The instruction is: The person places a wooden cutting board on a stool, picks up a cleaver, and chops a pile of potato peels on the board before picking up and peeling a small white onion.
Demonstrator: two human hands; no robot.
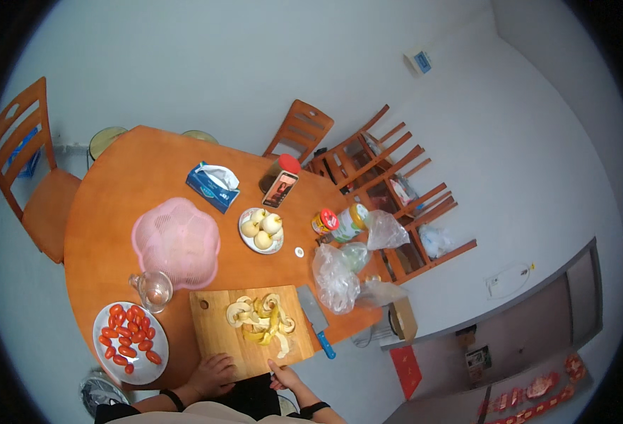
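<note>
A wooden cutting board (216,318) lies at the table's near edge. Curled yellow fruit peels (262,321) are heaped on it. My left hand (214,375) rests on the board's near left corner, its fingers laid out over the wood. At the near edge, further right, my right hand (281,376) grips the board, thumb on top and the other fingers partly hidden below. A knife (315,318) with a blue handle lies along the board's right side. Beyond the board, a plate (278,249) holds several pale yellow pears (263,240).
Left of the board are a glass cup (157,291) and a plate (157,371) of small red tomatoes (126,351). A pink basket (177,240), tissue box (212,188), propped phone (281,189), red-lidded jars (325,221) and plastic bags (335,279) stand farther off. Chairs (25,169) surround the table.
</note>
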